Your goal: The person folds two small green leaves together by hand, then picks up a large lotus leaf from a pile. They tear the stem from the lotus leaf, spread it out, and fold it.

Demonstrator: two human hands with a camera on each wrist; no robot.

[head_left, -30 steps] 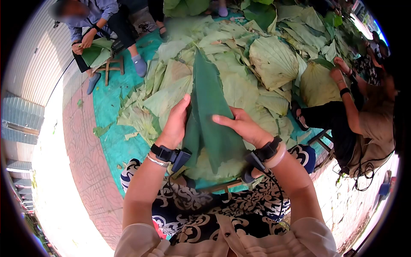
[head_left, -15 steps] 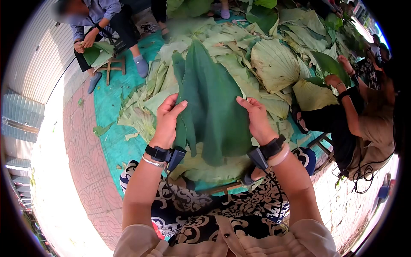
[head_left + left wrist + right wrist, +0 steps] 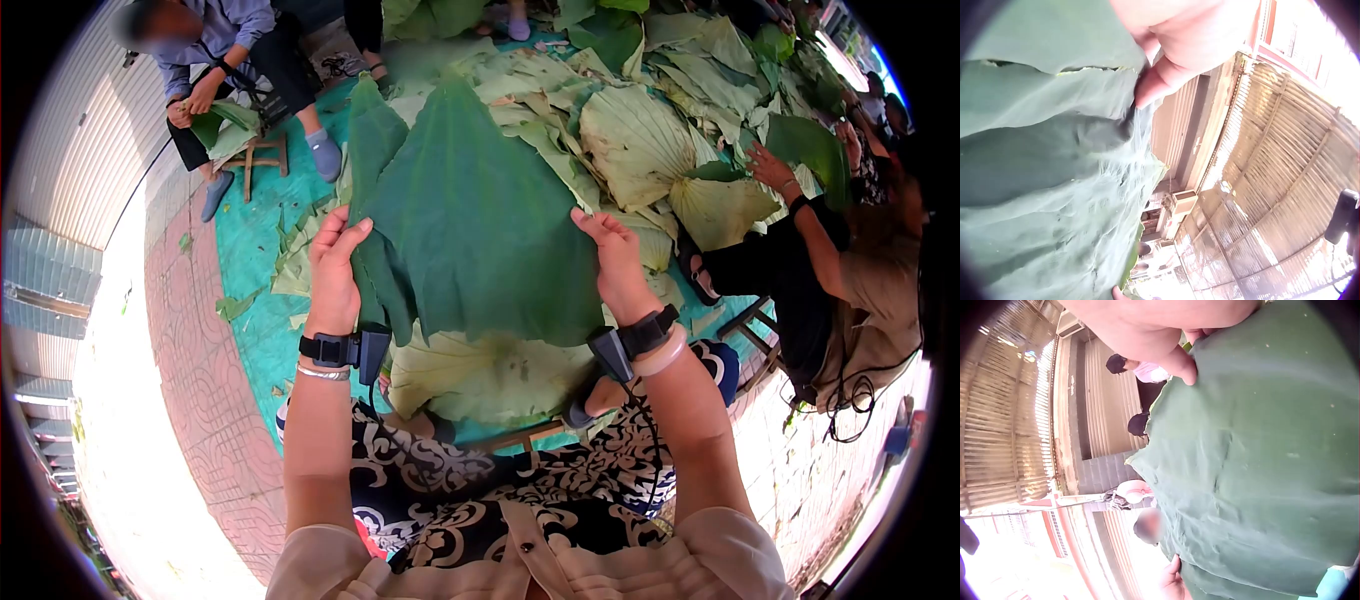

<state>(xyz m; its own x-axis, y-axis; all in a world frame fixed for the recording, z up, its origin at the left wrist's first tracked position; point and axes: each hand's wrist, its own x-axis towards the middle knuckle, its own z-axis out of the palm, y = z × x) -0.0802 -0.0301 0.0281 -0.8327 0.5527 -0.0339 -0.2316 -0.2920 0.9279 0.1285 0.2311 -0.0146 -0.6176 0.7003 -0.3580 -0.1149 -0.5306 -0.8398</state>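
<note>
A large dark green lotus leaf (image 3: 480,220) is spread between my two hands, its folds opened out and a narrower flap standing up at its left. My left hand (image 3: 335,270) pinches the left edge between thumb and fingers. On the opposite edge, my right hand (image 3: 622,265) grips with the thumb on top. Both wrist views show the leaf's (image 3: 1054,187) creased surface, with a torn edge running across it in the left one. Below the leaf, a paler lotus leaf (image 3: 490,380) lies near my feet.
A wide heap of pale lotus leaves (image 3: 640,150) covers the teal ground sheet (image 3: 250,240). At the upper left a seated person (image 3: 230,60) holds a folded leaf. Another person (image 3: 850,250) sits at the right with leaves. A wooden stool (image 3: 262,155) stands at the left.
The dark leaf has gone from folded narrow to spread wide. My left hand has moved left and the right hand slightly right and up, both keeping the edges.
</note>
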